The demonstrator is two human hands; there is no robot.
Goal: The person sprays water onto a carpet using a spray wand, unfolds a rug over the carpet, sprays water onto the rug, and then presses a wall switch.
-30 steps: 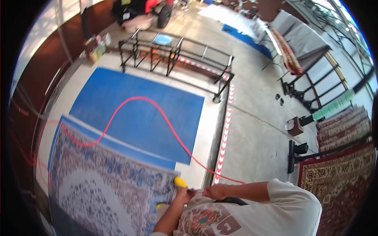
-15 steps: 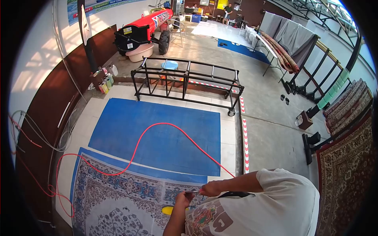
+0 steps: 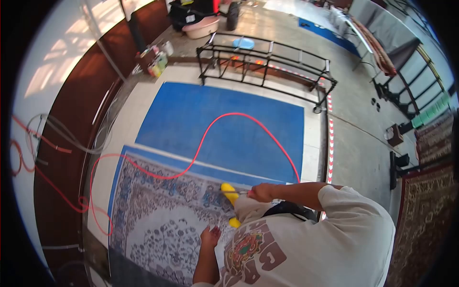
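My right hand (image 3: 261, 192) is closed round the end of the red hose (image 3: 250, 193), where a thin metal nozzle (image 3: 234, 192) points left above a yellow boot (image 3: 229, 192). Lower and to the left, my left hand (image 3: 211, 235) is apart from the nozzle, its fingers spread and nothing in it. Both hands are over the patterned grey-blue rug (image 3: 162, 215) on the floor. The hose (image 3: 236, 114) curves across the blue mat (image 3: 220, 129) and runs down the rug's upper left.
A black wheeled metal frame (image 3: 267, 64) stands beyond the blue mat. Bottles (image 3: 157, 64) and a pink tub (image 3: 201, 27) are at the back left. Coiled hoses (image 3: 36, 143) hang on the left wall. Red rugs (image 3: 423, 215) hang at the right.
My left hand has let go of the nozzle and moved down and left, opening. My right hand still holds it. The view has tilted down and shifted left.
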